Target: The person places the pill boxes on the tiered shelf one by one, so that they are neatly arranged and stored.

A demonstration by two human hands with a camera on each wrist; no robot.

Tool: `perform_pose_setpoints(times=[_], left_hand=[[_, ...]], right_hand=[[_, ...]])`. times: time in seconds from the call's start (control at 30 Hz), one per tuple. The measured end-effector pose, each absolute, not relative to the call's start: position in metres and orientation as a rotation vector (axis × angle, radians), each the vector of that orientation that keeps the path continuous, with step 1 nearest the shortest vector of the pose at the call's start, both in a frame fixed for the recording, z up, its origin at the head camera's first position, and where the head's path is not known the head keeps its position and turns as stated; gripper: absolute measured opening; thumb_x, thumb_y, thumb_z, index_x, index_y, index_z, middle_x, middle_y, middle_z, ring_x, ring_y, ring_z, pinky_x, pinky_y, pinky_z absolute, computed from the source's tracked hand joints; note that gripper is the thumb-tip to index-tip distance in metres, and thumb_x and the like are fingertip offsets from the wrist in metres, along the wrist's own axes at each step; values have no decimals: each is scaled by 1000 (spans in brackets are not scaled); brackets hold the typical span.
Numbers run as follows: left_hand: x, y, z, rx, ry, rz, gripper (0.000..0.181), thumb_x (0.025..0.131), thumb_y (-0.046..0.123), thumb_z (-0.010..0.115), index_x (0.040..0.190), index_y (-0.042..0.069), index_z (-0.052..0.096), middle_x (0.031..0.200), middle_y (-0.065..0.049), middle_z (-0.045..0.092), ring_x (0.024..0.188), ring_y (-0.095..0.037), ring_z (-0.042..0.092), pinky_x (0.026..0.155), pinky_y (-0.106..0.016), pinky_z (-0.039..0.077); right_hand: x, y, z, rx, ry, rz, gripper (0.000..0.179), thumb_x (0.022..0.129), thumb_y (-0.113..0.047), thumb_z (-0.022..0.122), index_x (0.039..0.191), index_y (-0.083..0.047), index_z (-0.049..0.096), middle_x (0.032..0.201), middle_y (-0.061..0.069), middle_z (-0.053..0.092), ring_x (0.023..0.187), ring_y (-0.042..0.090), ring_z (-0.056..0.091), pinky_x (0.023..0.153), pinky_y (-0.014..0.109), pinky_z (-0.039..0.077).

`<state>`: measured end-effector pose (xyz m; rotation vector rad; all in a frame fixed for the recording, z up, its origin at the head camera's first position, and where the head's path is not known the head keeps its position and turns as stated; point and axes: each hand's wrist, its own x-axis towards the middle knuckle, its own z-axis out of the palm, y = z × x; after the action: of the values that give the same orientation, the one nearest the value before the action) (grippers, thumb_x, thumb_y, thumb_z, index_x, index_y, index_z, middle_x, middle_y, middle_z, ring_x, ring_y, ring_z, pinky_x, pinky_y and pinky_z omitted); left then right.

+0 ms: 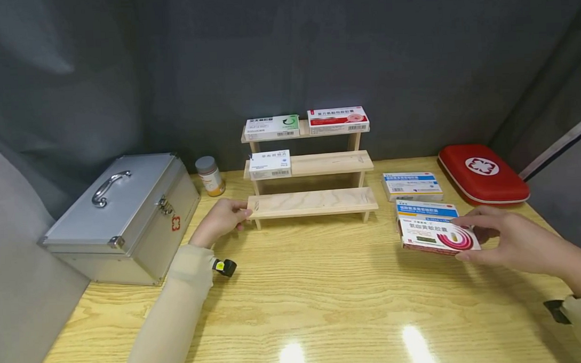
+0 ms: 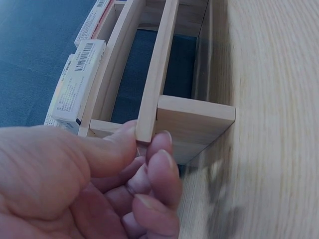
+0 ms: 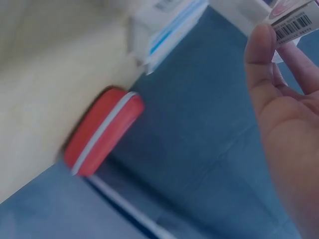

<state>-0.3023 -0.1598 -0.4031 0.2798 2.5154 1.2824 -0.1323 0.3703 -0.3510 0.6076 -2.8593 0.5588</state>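
At right of the head view, holds a pink-ringed box [image 1: 436, 234] with the right hand [image 1: 511, 240]. Has this grip spread to the box's width and pinching its right end, with thumb at the lower corner and fingertips by the upper one. Shows a barcode on the end of that box at upper right of the right wrist view. Covers with it, in the head view, the lower part of a blue-labelled box [image 1: 423, 208]; cannot tell about contact between them.

Just left of centre, holds a stand [image 1: 314, 163] by the left end of its bottom shelf [image 1: 312, 203], using the left hand [image 1: 223, 220]. Has that grip drawn in to the thickness of the wood, near the middle of the left wrist view.

On the top shelf [image 1: 303, 128], upper middle of the frame, has a green-and-white box [image 1: 271, 127] at left and a red-and-white box [image 1: 338, 124] at right. On the middle shelf [image 1: 328, 163], has a white box [image 1: 269, 164] at the left end.

Right of the stand, has another blue box [image 1: 412, 186] flat on the tabletop [image 1: 294, 288], and a red case [image 1: 482, 175] nearer the right edge. At left, has a metal case [image 1: 108, 204] and, just beside it, an upright bottle [image 1: 211, 176].
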Motion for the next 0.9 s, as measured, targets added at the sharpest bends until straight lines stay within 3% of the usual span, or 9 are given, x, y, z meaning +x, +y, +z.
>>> perform_pose_setpoints(times=[0.2, 0.57, 0.9], left_hand=[[-305, -162, -404, 281, 2515, 1290, 38, 102, 18, 58, 135, -1, 58, 95, -20, 66, 72, -24, 60, 56, -27, 41], [-305, -162, -404, 276, 2517, 1295, 37, 102, 17, 58, 134, -2, 58, 100, -20, 67, 78, -30, 63, 66, -38, 49], [-307, -161, -407, 261, 2506, 1307, 37, 102, 17, 58, 134, 0, 59, 100, -19, 67, 80, -30, 64, 69, -39, 50]], right_hand=[[-156, 348, -340, 672, -2865, 585, 63, 62, -33, 96, 115, -10, 71, 104, -2, 62, 76, 5, 58, 64, 24, 54], [-208, 314, -316, 745, -2911, 611, 66, 70, -36, 91, 124, -8, 68, 111, 2, 63, 85, 13, 60, 69, 25, 55], [-262, 279, -302, 611, -2983, 623, 69, 76, -41, 87, 131, -8, 63, 116, 8, 57, 96, 25, 62, 78, 40, 54]])
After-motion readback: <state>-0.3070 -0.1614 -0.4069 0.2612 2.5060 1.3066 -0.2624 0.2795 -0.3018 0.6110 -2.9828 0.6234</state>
